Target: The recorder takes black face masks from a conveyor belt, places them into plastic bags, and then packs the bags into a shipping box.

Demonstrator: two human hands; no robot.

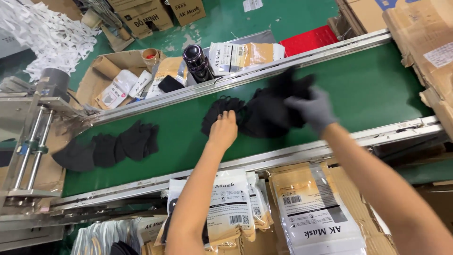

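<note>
My left hand [222, 130] is bare and lies on the green conveyor belt [368, 89], fingers curled down onto the near edge of a fanned stack of black face masks [222, 109], pressing it flat rather than lifting it. My right hand [314, 111], in a grey glove, is closed around a thicker bunch of black masks [273, 106] just beside the first stack, raised a little off the belt; the bunch is blurred, so I cannot count the pieces.

Further along the belt to my left lies a separate overlapping row of black masks [111, 146], well apart from my hands and near the steel machine frame [28, 137].

As I judge it, this goes well if I keep the left fingers spread to pin the fanned stack while the right hand sets its bunch down with edges aligned, loosening the grip only once the masks rest flat, so that none slide or fold. The printed mask pouches [311, 212] sit below the near rail [283, 158], within reach. A dark bottle [197, 61] stands beyond the far rail, best left untouched.
</note>
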